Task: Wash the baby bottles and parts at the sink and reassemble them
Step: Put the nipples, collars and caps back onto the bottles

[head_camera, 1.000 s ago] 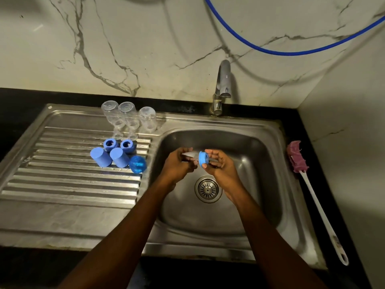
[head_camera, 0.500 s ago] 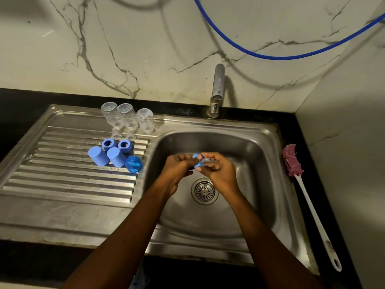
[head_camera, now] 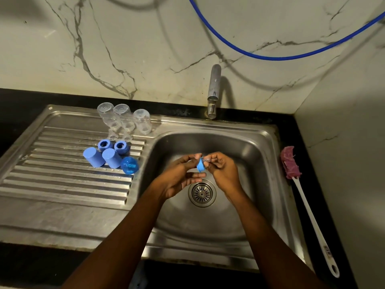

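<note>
ring [head_camera: 201,166] | pinched in left hand [head_camera: 179,177] | clear teat [head_camera: 206,159] at its 3 o'clock, gripped by right hand [head_camera: 224,173] | axis 9-to-3

We log three clear bottles [head_camera: 123,118], mouth-down in a row, at 10 o'clock from the drain [head_camera: 202,192]. At their 6 o'clock sit two blue screw rings [head_camera: 120,146], two opaque blue caps [head_camera: 111,157] closed end up and one translucent blue dome [head_camera: 129,165], all clustered close. Another blue ring [head_camera: 200,165] with a clear teat [head_camera: 205,159] is pinched between left hand [head_camera: 181,178] and right hand [head_camera: 224,174] at the drain's 12 o'clock.
</note>
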The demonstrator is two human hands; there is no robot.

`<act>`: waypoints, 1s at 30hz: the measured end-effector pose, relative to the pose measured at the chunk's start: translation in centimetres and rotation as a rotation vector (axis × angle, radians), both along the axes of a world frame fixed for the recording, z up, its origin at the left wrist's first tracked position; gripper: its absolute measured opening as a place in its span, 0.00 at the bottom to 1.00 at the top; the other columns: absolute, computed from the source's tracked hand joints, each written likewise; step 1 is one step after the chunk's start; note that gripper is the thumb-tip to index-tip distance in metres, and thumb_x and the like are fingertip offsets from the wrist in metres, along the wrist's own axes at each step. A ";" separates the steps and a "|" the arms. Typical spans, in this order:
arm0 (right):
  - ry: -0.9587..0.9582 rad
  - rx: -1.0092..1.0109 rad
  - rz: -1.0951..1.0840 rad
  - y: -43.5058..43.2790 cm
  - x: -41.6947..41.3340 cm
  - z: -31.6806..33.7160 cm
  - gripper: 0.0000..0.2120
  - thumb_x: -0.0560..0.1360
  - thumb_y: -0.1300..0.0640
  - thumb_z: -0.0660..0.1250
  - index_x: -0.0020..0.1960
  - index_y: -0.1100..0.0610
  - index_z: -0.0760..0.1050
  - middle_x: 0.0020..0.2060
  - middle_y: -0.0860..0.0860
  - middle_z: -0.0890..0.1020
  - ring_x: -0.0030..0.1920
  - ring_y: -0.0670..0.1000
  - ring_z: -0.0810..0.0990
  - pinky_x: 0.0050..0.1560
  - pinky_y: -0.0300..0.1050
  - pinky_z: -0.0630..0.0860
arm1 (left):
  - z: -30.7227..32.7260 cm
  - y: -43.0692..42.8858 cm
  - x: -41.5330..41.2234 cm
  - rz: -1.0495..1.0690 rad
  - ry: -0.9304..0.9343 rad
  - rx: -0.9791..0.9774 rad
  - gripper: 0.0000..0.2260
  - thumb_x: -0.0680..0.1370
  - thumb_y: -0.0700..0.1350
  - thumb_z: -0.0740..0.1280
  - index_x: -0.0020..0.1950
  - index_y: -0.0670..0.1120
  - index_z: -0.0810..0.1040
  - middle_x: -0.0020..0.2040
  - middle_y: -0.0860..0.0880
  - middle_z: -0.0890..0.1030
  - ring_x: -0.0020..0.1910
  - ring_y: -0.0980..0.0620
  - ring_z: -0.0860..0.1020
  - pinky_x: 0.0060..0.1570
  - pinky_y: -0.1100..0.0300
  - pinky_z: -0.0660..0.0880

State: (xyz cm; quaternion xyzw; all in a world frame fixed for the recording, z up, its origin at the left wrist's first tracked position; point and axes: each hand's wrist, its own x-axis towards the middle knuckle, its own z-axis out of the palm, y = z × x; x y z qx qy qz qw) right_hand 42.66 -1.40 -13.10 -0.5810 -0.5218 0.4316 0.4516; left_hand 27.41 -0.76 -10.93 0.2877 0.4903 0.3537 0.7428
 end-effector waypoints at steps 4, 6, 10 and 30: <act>0.052 -0.041 -0.010 0.0 -0.1 0.2 0.08 0.74 0.69 0.68 0.45 0.56 0.79 0.42 0.50 0.84 0.44 0.43 0.82 0.45 0.33 0.77 | -0.5 -0.1 -0.1 0.019 0.000 0.081 0.13 0.81 0.44 0.65 0.63 0.40 0.77 0.54 0.41 0.83 0.44 0.47 0.85 0.43 0.59 0.81; 0.113 -0.067 -0.022 0.1 -0.3 0.3 0.11 0.74 0.71 0.67 0.45 0.55 0.79 0.43 0.52 0.84 0.43 0.44 0.82 0.44 0.35 0.78 | -0.9 -0.2 -0.3 0.035 -0.015 0.105 0.12 0.81 0.44 0.64 0.62 0.40 0.77 0.53 0.41 0.83 0.44 0.47 0.84 0.44 0.60 0.81; 0.111 -0.140 0.009 0.4 -0.8 0.1 0.10 0.75 0.70 0.66 0.47 0.55 0.78 0.45 0.51 0.84 0.46 0.46 0.83 0.46 0.37 0.79 | -1.6 -0.1 -1.0 0.016 0.068 0.209 0.11 0.80 0.38 0.65 0.62 0.42 0.77 0.54 0.40 0.82 0.45 0.46 0.84 0.45 0.58 0.81; 0.031 -0.214 0.036 2.2 -1.2 0.3 0.05 0.75 0.68 0.67 0.47 0.61 0.80 0.43 0.55 0.84 0.43 0.52 0.84 0.43 0.45 0.82 | -1.4 1.4 -1.2 0.001 0.401 0.398 0.07 0.75 0.37 0.73 0.51 0.39 0.77 0.49 0.39 0.83 0.37 0.45 0.85 0.39 0.55 0.82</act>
